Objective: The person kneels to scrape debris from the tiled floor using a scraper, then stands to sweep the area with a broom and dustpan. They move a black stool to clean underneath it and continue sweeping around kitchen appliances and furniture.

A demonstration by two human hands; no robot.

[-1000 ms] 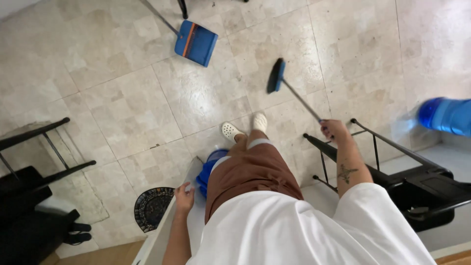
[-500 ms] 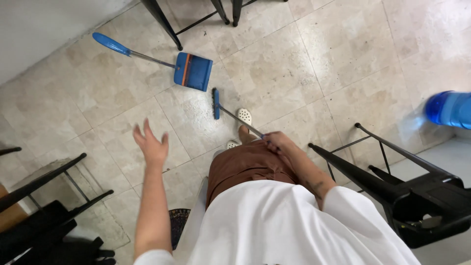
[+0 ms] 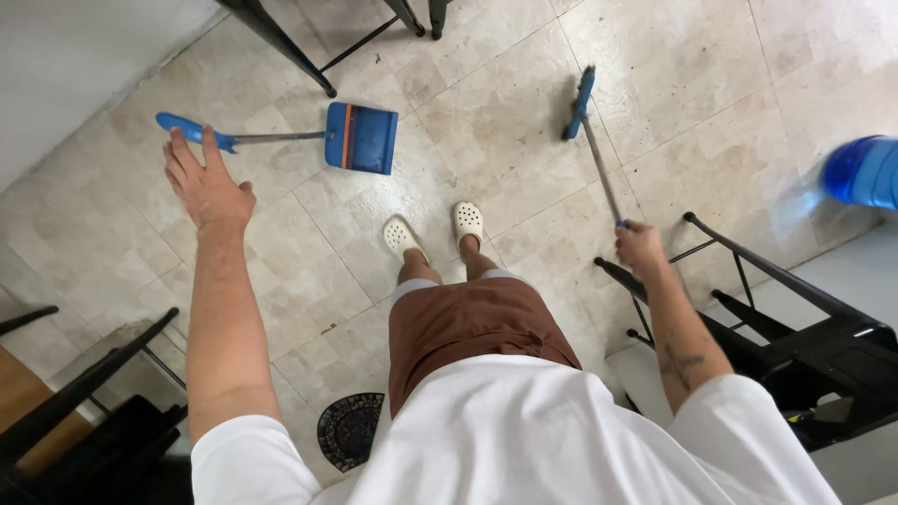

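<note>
The right hand [image 3: 640, 247] was closed tight around the broom [image 3: 589, 131] stick, and the blue brush end sat on the tile floor [image 3: 505, 122]. The left hand [image 3: 206, 182] was open, fingers spread, just by the blue dustpan [image 3: 360, 137] handle, not touching it.

Blue plastic dustpan [image 3: 361, 138] and broom [image 3: 581, 103], metal handles, matt stone-look floor tiles [image 3: 683, 65].

The blue container [image 3: 865, 171] at the right edge is blurred and cut off, perhaps a bottle
</note>
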